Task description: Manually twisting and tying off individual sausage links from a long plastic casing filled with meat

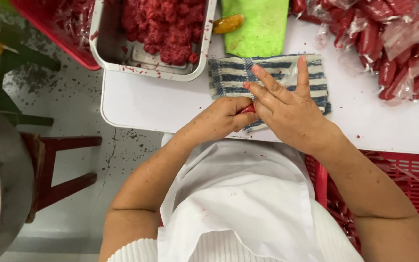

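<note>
My left hand is closed around a small red sausage-like piece at the near edge of the white table. My right hand lies flat over it, fingers spread, pressing on a blue-and-white striped cloth. Most of the red piece is hidden between my hands. A metal tray of red minced meat stands to the far left on the table.
A green cloth with an orange-yellow item lies beyond the striped cloth. Plastic-wrapped red sausages are piled at the far right. Red crates sit at the right and top left. A metal bowl and red stool stand on the floor at left.
</note>
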